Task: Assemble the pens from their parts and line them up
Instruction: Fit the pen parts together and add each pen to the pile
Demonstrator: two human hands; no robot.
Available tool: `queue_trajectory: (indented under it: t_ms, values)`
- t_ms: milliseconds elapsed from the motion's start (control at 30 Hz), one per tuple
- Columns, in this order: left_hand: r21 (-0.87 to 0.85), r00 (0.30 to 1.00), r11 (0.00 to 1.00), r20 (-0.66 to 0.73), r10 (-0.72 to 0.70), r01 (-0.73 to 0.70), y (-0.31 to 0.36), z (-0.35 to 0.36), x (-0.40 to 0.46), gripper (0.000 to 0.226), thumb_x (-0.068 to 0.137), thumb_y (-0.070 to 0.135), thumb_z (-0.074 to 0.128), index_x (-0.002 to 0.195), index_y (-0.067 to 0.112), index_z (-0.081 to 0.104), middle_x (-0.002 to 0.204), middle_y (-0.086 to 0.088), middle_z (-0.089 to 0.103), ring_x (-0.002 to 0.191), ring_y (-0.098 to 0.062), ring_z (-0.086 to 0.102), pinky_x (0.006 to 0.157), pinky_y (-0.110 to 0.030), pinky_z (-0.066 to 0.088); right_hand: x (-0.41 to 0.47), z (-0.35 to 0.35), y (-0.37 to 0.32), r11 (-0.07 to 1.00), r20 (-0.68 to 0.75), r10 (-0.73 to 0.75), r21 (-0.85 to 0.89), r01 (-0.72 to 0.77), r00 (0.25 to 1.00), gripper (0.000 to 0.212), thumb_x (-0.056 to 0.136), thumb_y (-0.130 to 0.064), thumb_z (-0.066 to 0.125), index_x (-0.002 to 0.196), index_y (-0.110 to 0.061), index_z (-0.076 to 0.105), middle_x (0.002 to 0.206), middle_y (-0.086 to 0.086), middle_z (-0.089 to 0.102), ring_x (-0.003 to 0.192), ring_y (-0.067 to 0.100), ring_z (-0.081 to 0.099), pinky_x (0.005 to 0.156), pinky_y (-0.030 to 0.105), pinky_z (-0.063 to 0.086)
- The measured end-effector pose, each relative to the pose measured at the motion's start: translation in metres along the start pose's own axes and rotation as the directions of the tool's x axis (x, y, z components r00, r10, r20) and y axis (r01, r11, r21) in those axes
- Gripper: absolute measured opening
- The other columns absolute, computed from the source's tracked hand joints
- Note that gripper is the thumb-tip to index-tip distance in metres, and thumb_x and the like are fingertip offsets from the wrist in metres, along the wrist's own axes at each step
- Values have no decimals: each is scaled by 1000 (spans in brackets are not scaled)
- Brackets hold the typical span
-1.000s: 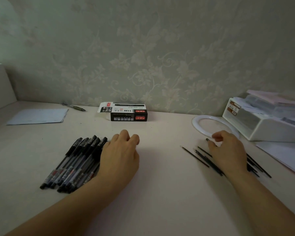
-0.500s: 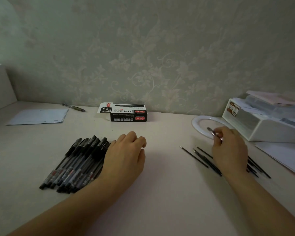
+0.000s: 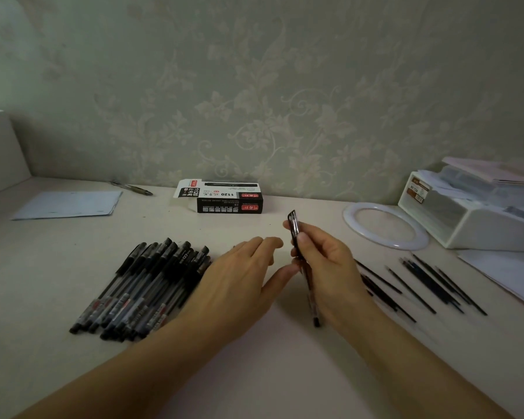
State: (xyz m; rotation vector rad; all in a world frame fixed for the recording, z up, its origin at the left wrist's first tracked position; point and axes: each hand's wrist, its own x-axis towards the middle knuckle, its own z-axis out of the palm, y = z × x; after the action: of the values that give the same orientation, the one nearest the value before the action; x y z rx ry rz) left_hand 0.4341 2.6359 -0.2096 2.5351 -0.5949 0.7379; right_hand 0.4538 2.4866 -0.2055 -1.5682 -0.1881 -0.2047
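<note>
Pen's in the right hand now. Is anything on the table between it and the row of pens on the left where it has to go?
Only the left hand: it lies open on the table between the pen held by the right hand and the row of pens, covering the row's right edge. No other thing shows there.

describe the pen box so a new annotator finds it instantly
Follow the back edge of the table where it meets the wallpapered wall. The pen box lies there, beyond the pile of pens. It is the only black carton, with red labels and an open white flap.

roughly ten pens (image 3: 142, 290), one box (image 3: 224, 200), two hands (image 3: 239, 282)
</note>
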Motion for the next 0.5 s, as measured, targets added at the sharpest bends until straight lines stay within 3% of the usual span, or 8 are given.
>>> queue_trajectory:
  t_ms: [133,200,333,500]
  values:
    - [13,996,998,51,67,-67,-2,3,0,54,84,70,37,117,31,53,93,17,59,77,-3,54,64,-19,34,3,-4,-3,892,87,145,419,-168,986,28,101,-11,48,100,-18,75,78,-3,63,74,7,61,68,20,54]
    - [9,993,996,77,85,-86,-2,3,0,51,82,69,42,115,32,53,91,17,60,78,-3,54,65,-21,37,4,-5,-3,841,106,169,503,-200,980,22,100,-11,49,103,-13,71,79,-1,66,75,8,64,70,23,55]
    - [27,994,996,67,87,-89,-1,4,0,20,91,39,50,108,29,51,83,13,59,71,-11,56,59,-23,32,4,-9,4,941,76,143,298,-160,987,16,98,-15,53,98,-21,68,89,-5,69,85,9,65,74,27,47]
    - [62,997,998,72,-15,10,-5,4,0,26,97,23,40,120,25,51,96,8,60,78,-20,57,62,-35,44,4,-18,7,997,-6,44,64,-43,999,15,96,-10,54,86,-14,63,72,-4,63,65,10,56,61,23,46]
